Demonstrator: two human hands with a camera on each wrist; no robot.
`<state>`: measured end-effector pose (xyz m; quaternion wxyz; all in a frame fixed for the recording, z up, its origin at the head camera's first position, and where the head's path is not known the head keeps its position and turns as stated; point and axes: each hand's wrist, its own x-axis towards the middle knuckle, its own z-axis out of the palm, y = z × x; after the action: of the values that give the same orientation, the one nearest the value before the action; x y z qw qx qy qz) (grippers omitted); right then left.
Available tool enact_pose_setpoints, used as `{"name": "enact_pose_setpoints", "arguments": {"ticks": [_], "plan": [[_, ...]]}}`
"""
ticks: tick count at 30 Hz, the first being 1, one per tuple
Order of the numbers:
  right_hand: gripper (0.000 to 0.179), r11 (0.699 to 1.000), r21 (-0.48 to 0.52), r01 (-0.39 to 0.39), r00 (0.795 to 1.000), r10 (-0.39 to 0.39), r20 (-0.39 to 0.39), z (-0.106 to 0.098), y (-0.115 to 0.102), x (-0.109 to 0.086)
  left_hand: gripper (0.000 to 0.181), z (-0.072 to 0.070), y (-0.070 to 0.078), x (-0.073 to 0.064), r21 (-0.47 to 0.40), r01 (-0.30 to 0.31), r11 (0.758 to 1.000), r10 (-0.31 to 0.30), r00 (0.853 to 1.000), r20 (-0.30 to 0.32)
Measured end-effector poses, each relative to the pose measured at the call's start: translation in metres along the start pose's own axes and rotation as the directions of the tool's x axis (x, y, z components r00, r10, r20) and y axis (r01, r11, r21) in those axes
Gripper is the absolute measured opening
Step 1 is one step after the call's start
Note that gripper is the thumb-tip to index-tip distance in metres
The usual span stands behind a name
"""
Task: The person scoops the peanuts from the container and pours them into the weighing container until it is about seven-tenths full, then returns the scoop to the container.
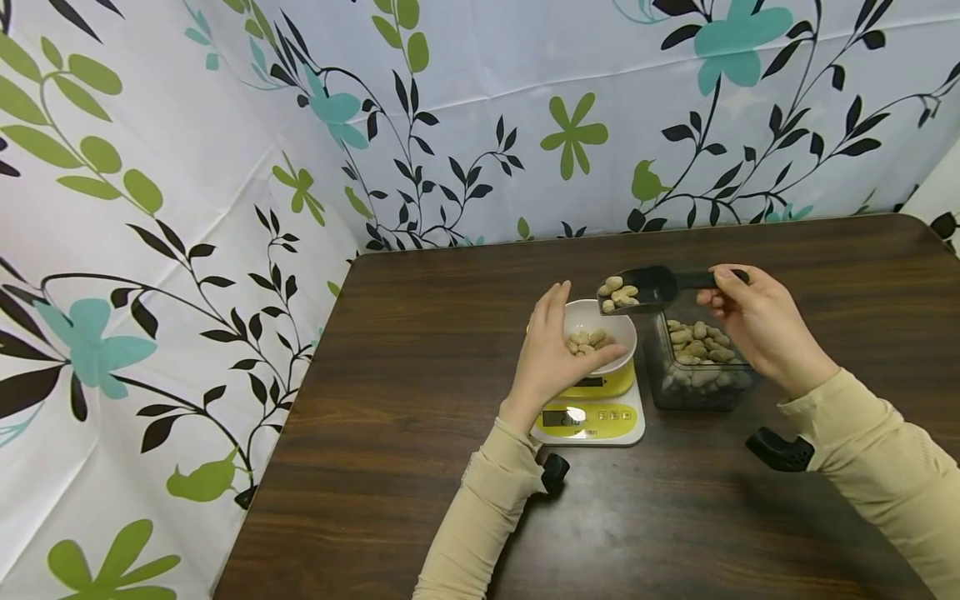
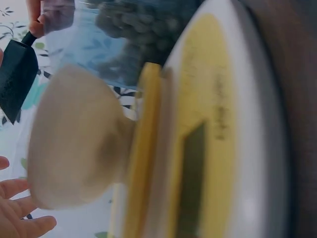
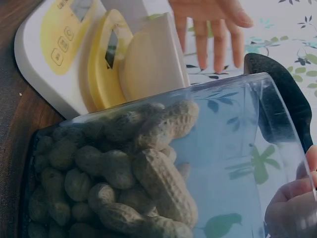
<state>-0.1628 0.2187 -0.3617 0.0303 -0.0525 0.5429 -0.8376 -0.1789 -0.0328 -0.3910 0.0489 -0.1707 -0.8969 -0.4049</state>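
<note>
My right hand (image 1: pixel 761 321) grips the handle of a black scoop (image 1: pixel 660 285), tilted down a little on the left. Several unshelled peanuts (image 1: pixel 619 293) lie in its front end, level with the right rim of a white bowl (image 1: pixel 628 322). More peanuts (image 1: pixel 585 342) rest inside that bowl, on a white and yellow kitchen scale (image 1: pixel 588 425). My left hand (image 1: pixel 551 350) is spread at the bowl's left side, fingers straight and thumb across its front. In the right wrist view, the left fingers (image 3: pixel 219 44) extend beyond the bowl (image 3: pixel 153 59).
A clear plastic container (image 1: pixel 693 392) of peanuts (image 3: pixel 163 183) stands right of the scale, below the scoop. The brown wooden table (image 1: pixel 390 417) ends at the back against a white leaf-patterned curtain (image 1: pixel 480 108).
</note>
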Motion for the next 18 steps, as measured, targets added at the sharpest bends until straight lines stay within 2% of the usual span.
{"name": "enact_pose_setpoints", "arguments": {"ticks": [2, 6, 9, 14, 18], "plan": [[0.030, 1.000, -0.015, -0.008, 1.000, 0.008, 0.001, 0.000, 0.001, 0.001, 0.104, 0.003, -0.005, -0.002, 0.002, 0.021, 1.000, -0.021, 1.000, 0.023], [0.029, 0.993, -0.109, -0.041, 0.999, 0.040, -0.015, 0.000, 0.002, 0.003, 0.110, 0.007, -0.014, -0.006, 0.010, 0.049, 0.999, -0.050, 0.998, 0.042], [0.029, 0.980, -0.181, -0.079, 0.997, 0.075, -0.032, 0.000, 0.002, 0.005, 0.114, 0.009, -0.018, -0.008, 0.020, 0.052, 0.998, -0.053, 0.997, 0.048], [0.027, 0.960, -0.246, -0.136, 0.991, 0.130, -0.040, -0.001, 0.001, 0.007, 0.120, 0.011, -0.023, -0.011, 0.029, 0.058, 0.998, -0.060, 0.995, 0.076], [0.024, 0.932, -0.313, -0.183, 0.983, 0.179, -0.043, -0.001, 0.001, 0.009, 0.125, 0.015, -0.026, -0.013, 0.007, 0.094, 0.996, -0.094, 0.992, 0.080]]}}
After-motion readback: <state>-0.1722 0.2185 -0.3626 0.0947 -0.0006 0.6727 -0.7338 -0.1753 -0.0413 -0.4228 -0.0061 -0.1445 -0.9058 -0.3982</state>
